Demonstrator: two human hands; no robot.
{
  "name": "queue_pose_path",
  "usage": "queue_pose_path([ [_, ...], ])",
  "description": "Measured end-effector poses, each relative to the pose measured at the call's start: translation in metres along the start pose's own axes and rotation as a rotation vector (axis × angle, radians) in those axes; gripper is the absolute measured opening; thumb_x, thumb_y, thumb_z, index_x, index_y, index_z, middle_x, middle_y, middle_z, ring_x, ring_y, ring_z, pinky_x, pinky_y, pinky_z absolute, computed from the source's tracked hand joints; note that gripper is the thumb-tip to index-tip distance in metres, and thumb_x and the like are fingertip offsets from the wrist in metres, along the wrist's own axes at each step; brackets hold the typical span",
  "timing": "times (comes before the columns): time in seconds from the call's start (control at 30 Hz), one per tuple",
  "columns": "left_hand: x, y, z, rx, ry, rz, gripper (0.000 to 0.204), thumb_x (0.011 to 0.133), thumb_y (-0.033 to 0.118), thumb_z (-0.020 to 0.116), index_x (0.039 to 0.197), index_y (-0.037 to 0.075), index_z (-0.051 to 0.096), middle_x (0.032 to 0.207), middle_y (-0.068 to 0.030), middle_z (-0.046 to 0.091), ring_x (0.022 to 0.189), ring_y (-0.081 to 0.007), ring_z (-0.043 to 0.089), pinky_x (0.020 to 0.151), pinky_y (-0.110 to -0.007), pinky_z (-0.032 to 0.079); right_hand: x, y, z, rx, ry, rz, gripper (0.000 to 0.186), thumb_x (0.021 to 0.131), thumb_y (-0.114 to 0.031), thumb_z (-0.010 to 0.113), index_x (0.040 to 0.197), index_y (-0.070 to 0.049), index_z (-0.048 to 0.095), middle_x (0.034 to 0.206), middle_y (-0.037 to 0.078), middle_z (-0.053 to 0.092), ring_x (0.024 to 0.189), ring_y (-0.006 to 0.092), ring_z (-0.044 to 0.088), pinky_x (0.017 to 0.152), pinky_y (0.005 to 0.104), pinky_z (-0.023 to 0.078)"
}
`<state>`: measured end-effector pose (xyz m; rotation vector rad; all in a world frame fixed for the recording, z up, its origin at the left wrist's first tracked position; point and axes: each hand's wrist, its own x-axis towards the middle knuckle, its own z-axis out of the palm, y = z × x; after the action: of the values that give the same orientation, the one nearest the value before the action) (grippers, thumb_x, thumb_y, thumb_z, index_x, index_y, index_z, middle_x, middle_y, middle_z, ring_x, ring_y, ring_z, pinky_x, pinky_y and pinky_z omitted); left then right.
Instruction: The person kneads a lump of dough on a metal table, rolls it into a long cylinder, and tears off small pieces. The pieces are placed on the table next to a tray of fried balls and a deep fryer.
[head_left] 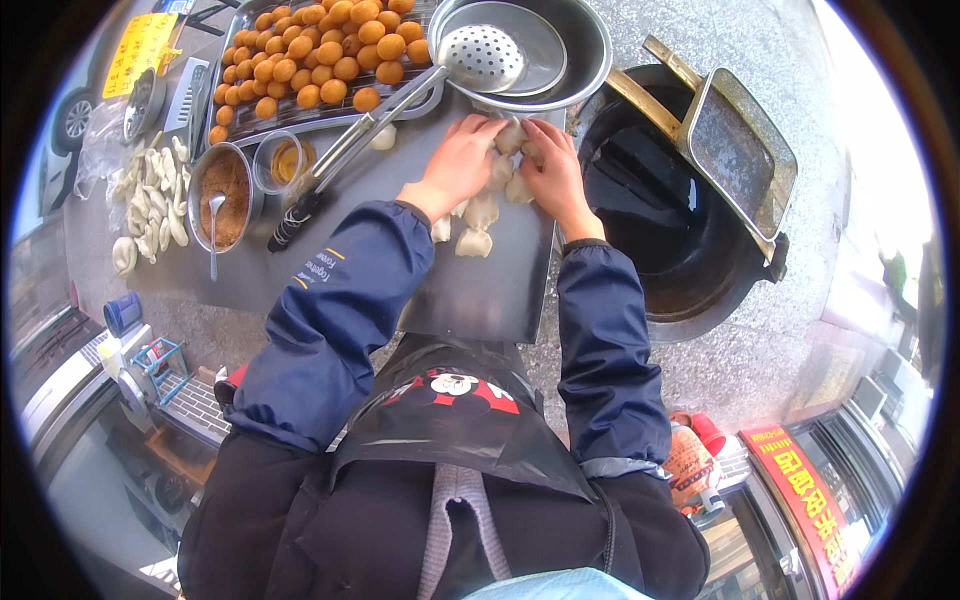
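Observation:
Side by side near the far edge of the grey metal worktop [478,305], my hands work at small pale dough pieces. My left hand [455,165] has its fingers curled and pressed against a dough piece [511,136]. From the other side, my right hand [556,182] pinches the same piece, its thumb and fingertips partly hidden. Below them more flattened, wrinkled dough pieces [481,211] lie in a loose cluster, the closest one [473,243] apart from my fingers. A round white dough ball [383,137] sits left of my left hand.
A wok of dark oil [640,215] stands right, a wire-mesh basket [745,150] across its rim. Golden fried balls [330,45] fill a tray; beside it a skimmer [482,56] rests on a metal bowl [590,75]. Left are a bowl of brown powder [228,190] and dough strips [155,200].

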<state>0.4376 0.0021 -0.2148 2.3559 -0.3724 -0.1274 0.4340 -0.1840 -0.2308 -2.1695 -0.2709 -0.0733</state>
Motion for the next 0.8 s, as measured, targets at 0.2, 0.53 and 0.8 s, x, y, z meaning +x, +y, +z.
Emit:
queue_pose_path([
  [0.2, 0.017, 0.005, 0.012, -0.081, -0.072, -0.021, 0.045, 0.088, 0.003, 0.057, 0.133, 0.006, 0.059, 0.135, -0.0138, 0.058, 0.128, -0.0331, 0.051, 0.106, -0.041, 0.043, 0.004, 0.017, -0.007, 0.282, -0.068, 0.113, 0.055, 0.076, 0.007, 0.055, 0.13, -0.002, 0.061, 0.137, 0.012, 0.056, 0.128, 0.0274, 0.053, 0.108, 0.0353, 0.042],
  [0.53, -0.073, -0.021, -0.048, -0.05, 0.186, 0.049, 0.044, 0.092, 0.006, 0.059, 0.135, 0.004, 0.056, 0.14, -0.0149, 0.054, 0.136, -0.0312, 0.045, 0.112, -0.039, 0.036, -0.01, 0.02, 0.009, 0.788, 0.303, 0.266, 0.061, 0.075, 0.02, 0.041, 0.133, 0.003, 0.045, 0.13, 0.011, 0.05, 0.124, 0.0189, 0.051, 0.109, 0.0317, 0.039],
  [0.8, -0.089, -0.047, -0.039, -0.266, 0.359, -0.619, 0.062, 0.093, 0.017, 0.063, 0.15, 0.005, 0.04, 0.161, -0.0183, 0.025, 0.147, -0.0287, 0.028, 0.119, -0.036, 0.026, -0.031, 0.001, 0.024, 0.063, 0.451, 0.299, 0.033, 0.09, -0.005, 0.064, 0.123, -0.001, 0.061, 0.113, 0.013, 0.058, 0.101, 0.0244, 0.057, 0.087, 0.0349, 0.049],
])
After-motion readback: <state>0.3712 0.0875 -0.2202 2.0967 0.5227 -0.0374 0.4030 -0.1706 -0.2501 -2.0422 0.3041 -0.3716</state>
